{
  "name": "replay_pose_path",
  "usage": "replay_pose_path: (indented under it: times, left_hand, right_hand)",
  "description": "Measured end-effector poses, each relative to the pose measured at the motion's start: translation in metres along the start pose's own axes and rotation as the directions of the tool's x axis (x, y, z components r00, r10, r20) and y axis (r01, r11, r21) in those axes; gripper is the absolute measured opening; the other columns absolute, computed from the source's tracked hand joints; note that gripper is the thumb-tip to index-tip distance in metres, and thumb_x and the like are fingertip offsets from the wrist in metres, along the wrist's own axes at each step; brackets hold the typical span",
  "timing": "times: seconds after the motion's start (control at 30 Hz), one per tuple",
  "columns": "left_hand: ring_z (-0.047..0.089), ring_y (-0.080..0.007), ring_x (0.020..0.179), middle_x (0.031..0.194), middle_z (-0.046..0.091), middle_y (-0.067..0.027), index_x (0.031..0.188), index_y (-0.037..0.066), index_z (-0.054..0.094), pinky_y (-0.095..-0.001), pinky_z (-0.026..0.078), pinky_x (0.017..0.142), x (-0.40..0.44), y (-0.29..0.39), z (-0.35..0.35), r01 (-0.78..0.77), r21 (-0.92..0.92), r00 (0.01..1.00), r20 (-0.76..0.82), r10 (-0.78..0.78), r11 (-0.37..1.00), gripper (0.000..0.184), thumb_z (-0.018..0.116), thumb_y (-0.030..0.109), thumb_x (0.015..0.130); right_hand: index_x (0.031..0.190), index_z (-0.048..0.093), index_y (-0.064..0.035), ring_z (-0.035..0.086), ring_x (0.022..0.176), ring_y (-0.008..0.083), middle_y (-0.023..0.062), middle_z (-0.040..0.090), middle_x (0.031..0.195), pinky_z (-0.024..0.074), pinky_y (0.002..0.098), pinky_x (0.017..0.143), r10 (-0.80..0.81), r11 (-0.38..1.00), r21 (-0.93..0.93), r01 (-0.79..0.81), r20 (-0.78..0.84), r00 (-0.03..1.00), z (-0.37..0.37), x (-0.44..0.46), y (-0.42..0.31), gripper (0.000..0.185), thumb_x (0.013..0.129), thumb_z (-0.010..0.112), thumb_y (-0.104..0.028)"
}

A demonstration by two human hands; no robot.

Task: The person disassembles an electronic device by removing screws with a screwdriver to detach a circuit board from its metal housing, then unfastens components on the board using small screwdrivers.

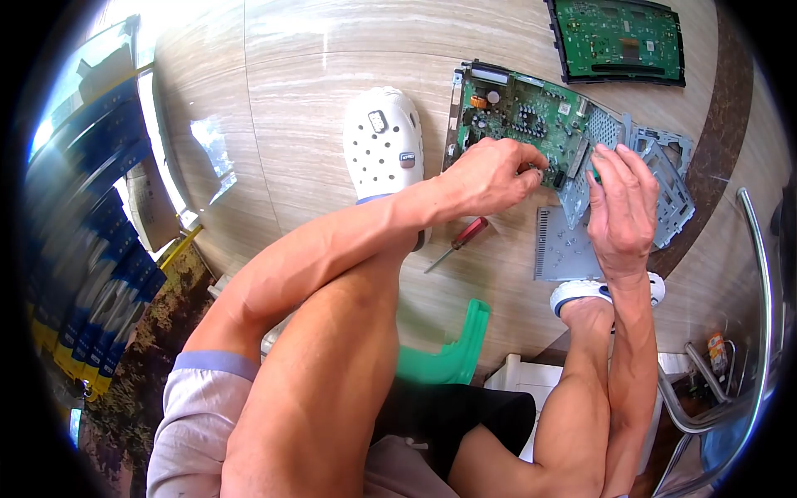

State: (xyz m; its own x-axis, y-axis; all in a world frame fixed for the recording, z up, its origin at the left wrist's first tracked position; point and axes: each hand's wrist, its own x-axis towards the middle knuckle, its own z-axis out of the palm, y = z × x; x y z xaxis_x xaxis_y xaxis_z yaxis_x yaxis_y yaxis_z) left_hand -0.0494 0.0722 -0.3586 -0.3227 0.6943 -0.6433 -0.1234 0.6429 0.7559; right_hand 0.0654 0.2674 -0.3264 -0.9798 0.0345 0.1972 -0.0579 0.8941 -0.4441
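A green circuit board (531, 112) lies on the floor ahead, fixed along grey metal plates. My left hand (496, 176) is over its near edge, thumb and index finger drawn together; what is between them, if anything, is too small to name. Over the perforated metal bracket (604, 130) at the board's right end is my right hand (623, 207), fingers bent towards the thumb. A small green bit shows at its fingertips, but its kind is unclear. A flat grey metal panel (566, 245) with small pieces on it lies below the hands.
A red-handled screwdriver (470, 232) rests on the tiled floor. Another green board in a black frame (621, 41) lies at the top right. A green plastic stool part (465, 344) sits between my legs. Metal tubing (760, 274) stands at right, blue-packaged goods (100, 224) at left.
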Motion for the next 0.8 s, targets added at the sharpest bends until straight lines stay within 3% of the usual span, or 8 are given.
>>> replay_pose_path:
  times: [0.8]
  left_hand:
    - [0.073,-0.0343,0.100,0.104,0.074,-0.0227,0.125,0.002,0.070,-0.0411,0.056,0.091,-0.0003,0.0009,-0.0007,-0.006,0.018,1.000,0.008,0.006,1.000,0.040,0.062,0.025,0.094]
  right_hand:
    - [0.114,0.070,-0.0019,0.065,0.114,0.0325,0.0102,0.073,0.117,0.0513,0.0404,0.097,0.051,0.997,0.062,-0.050,-0.014,0.999,-0.0013,0.0016,0.0000,0.039,0.077,0.076,0.010]
